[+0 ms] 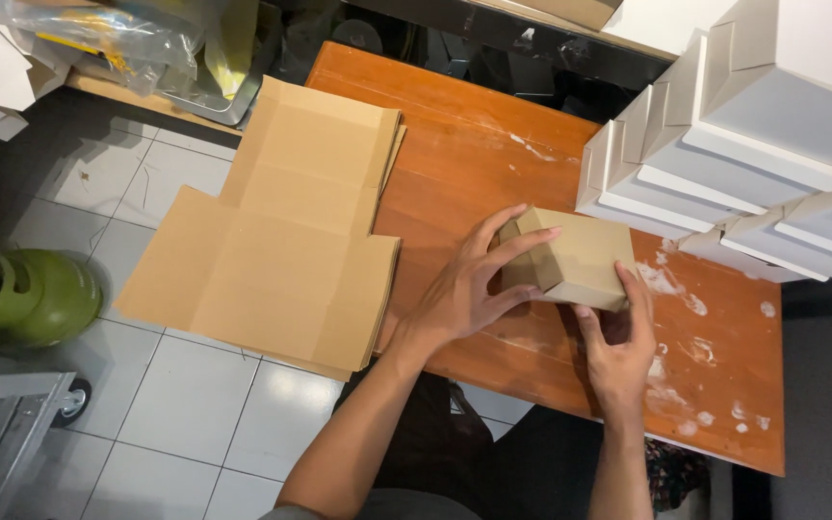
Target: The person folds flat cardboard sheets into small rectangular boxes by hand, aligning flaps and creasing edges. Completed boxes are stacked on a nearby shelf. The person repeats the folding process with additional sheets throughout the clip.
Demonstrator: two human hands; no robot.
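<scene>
The right hand (618,351), nearest the camera, is applied to the near side of the box (575,258), fingers raised against its wall and thumb at the near right corner, so the box is braced from below. The left hand (469,289) is spread over the box's left end, fingers laid across the top and thumb under the lower edge; the box is thus clasped between both hands. The box, small and brown, rests on the table (493,164) near its middle. A stack of flat cardboard blanks (281,231) overhangs the table's left edge, within reach of the left hand. White boxes (724,144) are stacked at the right, just beside the box. A green cylinder (36,299) stands on the floor.
</scene>
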